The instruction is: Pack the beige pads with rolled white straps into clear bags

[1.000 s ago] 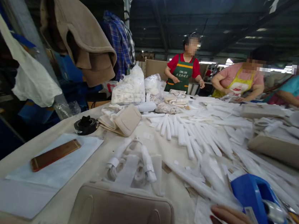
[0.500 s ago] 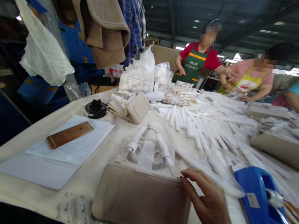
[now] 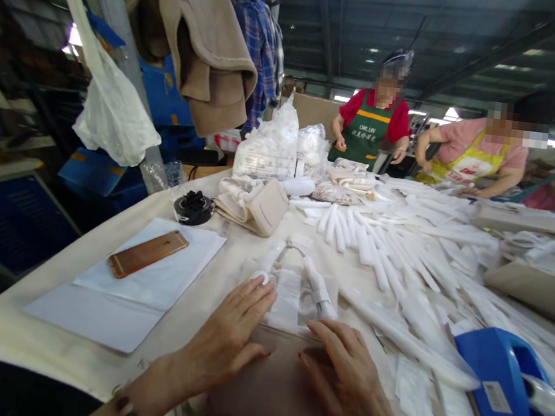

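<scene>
A taupe handbag (image 3: 282,385) lies flat at the table's near side, partly covered by my hands. White foam-wrapped handles (image 3: 316,282) stretch away from its far edge, with clear film around them. My left hand (image 3: 231,329) rests over the bag's upper left, its fingers stretched toward the left handle's wrapped end. On the upper right of the bag lies my right hand (image 3: 352,370), fingers extended near the base of the right handle. Neither hand grips anything. Both palms hide much of the bag's front.
A gold phone (image 3: 148,255) lies on white sheets (image 3: 94,317) at the left, near a black tape roll (image 3: 194,208). A blue tape dispenser (image 3: 507,394) stands at the right. White foam tubes (image 3: 377,253) spread across the table. Co-workers (image 3: 373,125) stand at the far side.
My left hand has come into view and onto the bag. My right hand has moved left from the bag's corner onto its top. The view has shifted slightly.
</scene>
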`<state>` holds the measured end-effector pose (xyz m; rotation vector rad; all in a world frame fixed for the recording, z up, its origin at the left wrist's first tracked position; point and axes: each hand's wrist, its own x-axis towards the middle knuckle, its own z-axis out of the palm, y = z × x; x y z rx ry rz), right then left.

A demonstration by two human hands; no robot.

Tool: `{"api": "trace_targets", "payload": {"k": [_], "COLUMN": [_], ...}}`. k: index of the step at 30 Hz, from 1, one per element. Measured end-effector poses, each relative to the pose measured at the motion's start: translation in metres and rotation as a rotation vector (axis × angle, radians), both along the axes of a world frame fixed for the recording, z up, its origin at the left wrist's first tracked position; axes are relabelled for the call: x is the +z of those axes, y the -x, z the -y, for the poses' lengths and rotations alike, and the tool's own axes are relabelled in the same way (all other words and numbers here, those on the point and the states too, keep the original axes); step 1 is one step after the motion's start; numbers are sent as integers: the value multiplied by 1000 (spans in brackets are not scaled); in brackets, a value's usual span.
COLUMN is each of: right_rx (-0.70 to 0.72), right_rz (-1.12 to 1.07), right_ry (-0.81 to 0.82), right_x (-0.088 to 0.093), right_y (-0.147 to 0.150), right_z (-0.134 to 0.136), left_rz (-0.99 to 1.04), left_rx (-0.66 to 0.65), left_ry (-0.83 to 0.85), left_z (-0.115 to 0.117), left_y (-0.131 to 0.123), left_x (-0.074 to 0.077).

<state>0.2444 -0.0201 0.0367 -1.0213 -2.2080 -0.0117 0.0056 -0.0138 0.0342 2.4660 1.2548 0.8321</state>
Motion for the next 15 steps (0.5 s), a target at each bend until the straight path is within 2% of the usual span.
{"api": "trace_targets", "payload": {"k": [4,10,13,15], "right_rx": [-79,-124,-92,-104], "right_rz": [24,-19,-63,-63], "right_ry": [4,19,-37,-89], "right_x": [-14,-25,-20,-17], "right_y": [17,40,29,5], "right_z": [-10,-27,-22,-19], "left_rz": [-52,-147,-140,-90], "left_rx": [55,73,49,92], "left_ry": [25,121,14,-119], "left_z": [-18,-25,-24,-19], "left_y": [-8,-7,-4,-1], "left_x": [-20,-27,-34,-38]}}
